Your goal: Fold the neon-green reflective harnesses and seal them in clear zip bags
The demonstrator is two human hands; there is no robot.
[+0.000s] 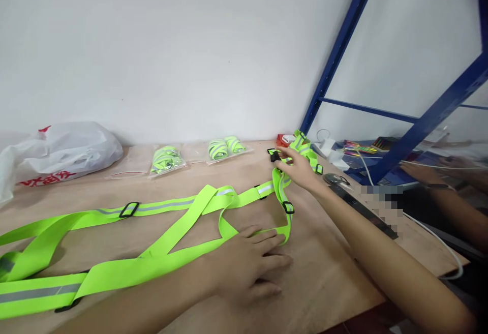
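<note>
A neon-green strap harness (pixel 171 260) with grey reflective stripes and black slide buckles lies spread over the wooden table (pixel 305 273). My left hand (pixel 249 263) rests palm down on its right part, fingers spread. Farther back, my right hand (pixel 295 167) pinches a black plastic buckle (pixel 274 156) at the strap's end, lifted slightly off the table. Just behind that hand is a bunched pile of green straps (pixel 303 146).
Along the wall lie clear bags of rolled green straps (pixel 166 160) (pixel 224 148) and a white plastic bag (pixel 76 148). At right are a blue metal frame (pixel 339 44), a dark flat strip (pixel 362 212), a white cable (pixel 438 237) and another person's arm (pixel 453 196).
</note>
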